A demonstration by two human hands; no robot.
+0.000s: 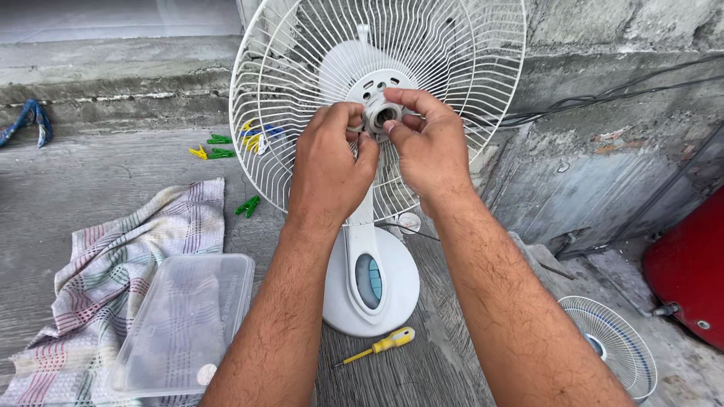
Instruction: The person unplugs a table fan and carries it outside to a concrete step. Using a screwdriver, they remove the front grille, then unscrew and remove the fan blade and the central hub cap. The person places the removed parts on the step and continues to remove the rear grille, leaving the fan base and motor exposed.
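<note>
- Our grip first: the left hand (pixel 329 162) and the right hand (pixel 427 139) both pinch with their fingertips around the grey ring nut (pixel 382 114) at the hub of the fan. Both are closed on it, the left from its left side and the right from above and to the right.
- The white pedestal fan (pixel 369 283) stands upright on the wooden tabletop (pixel 98 181). Its rear wire guard (pixel 302 68) faces us and no blades are in sight. The fan's long axis runs vertically from the round base up the neck to the motor.
- The nut sits on the motor's front, its bore pointing straight out at us along the shaft line.
- We judge the step in hand to be turning this ring nut, which clamps the rear guard. Whether it is going on or coming off we cannot tell.
- The next move calls for a steady twist about the shaft axis, with the guard kept from spinning.
- To the left lie a striped cloth (pixel 113 279) with a clear plastic container (pixel 185 320) resting on it.
- The front grille (pixel 612 343) lies lower right, well apart.
- A yellow-handled screwdriver (pixel 381 345) lies just beside the base.
- Small clothes pegs (pixel 219 147) are scattered behind.
</note>
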